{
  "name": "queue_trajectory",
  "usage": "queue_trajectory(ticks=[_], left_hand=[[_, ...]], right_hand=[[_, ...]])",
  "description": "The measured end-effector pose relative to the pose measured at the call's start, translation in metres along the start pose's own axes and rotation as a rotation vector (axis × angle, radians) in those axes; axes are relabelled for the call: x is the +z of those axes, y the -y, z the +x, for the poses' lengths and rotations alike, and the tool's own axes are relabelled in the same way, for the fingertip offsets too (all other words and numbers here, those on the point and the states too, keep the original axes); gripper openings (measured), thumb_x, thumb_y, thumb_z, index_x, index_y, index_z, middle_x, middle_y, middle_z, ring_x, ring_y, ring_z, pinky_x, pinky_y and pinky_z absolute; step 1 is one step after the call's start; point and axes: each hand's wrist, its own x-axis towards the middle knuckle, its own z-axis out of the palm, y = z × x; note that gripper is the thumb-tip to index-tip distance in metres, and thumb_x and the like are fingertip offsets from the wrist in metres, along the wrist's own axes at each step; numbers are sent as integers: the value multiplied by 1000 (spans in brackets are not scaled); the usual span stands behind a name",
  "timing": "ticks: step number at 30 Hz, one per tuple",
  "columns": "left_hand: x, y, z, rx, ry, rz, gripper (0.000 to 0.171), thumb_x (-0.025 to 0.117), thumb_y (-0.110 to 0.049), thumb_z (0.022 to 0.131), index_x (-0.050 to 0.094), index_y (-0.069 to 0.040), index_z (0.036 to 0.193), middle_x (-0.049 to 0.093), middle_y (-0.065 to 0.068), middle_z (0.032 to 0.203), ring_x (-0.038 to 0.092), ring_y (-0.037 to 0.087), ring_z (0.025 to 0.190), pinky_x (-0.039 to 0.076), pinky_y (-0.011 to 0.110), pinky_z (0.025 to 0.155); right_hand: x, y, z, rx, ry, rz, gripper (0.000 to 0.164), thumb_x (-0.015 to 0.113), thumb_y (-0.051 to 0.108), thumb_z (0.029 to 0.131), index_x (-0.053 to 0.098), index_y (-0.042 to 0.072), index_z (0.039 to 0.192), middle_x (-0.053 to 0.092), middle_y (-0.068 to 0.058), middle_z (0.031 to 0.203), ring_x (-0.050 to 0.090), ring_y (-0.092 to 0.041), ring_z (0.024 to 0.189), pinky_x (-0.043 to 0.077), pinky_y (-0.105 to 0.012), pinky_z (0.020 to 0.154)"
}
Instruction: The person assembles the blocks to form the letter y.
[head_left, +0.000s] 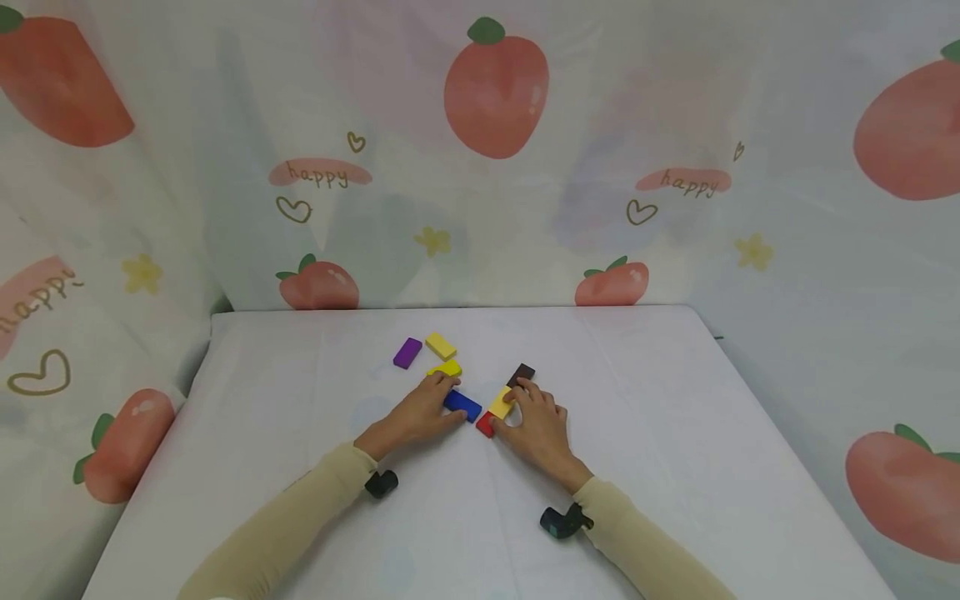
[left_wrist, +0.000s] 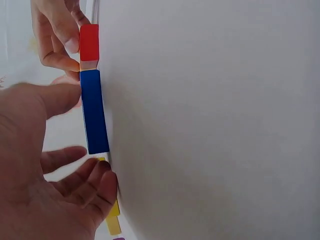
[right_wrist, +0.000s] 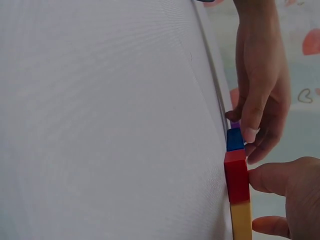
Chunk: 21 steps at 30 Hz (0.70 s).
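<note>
In the head view, my left hand lies beside a blue rectangular block. Its thumb touches the block's near side, while the other fingers extend toward a bright yellow block, partly covering it. My right hand is at a slanting row made of a red block, a golden yellow block and a dark brown block. In the right wrist view, the right thumb touches the red block; a finger lies close to the golden yellow block. Blue and red sit near each other at a corner.
Farther back on the white-covered table lie a purple block and a pale yellow block. A patterned cloth with fruit prints hangs behind the table and along both sides. Small black cameras are strapped to the wrists.
</note>
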Motion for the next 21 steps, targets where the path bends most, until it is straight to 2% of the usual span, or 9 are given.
queue_trajectory(ticks=[5,9,15,21], left_hand=[[2,-5,-3,-81,-53,-26,61,67,-41,92,49,-8,139,51,12,136,53,21,116,47,38,105],[3,-8,-5,-126,-62,-27,59,67,-43,92,52,-7,137,56,11,129,53,20,111,49,37,102],[5,-8,-3,-113,-67,-70,55,67,-39,92,55,-7,135,57,12,130,55,22,115,49,38,103],[4,-9,1,-95,-53,-100,56,67,-34,93,52,-5,140,55,14,137,55,24,122,46,40,107]], right_hand=[[1,-2,0,-3,-3,-1,43,71,46,83,63,17,113,42,-9,153,41,-38,134,31,-59,100],[2,-3,1,-7,-5,-2,42,71,46,83,63,17,113,42,-9,153,41,-38,134,31,-59,100],[0,-3,0,1,0,9,42,72,45,83,63,17,113,41,-9,153,40,-38,135,30,-59,101],[1,-3,1,-1,-1,8,42,72,45,83,63,17,113,42,-9,153,41,-38,135,31,-59,100]])
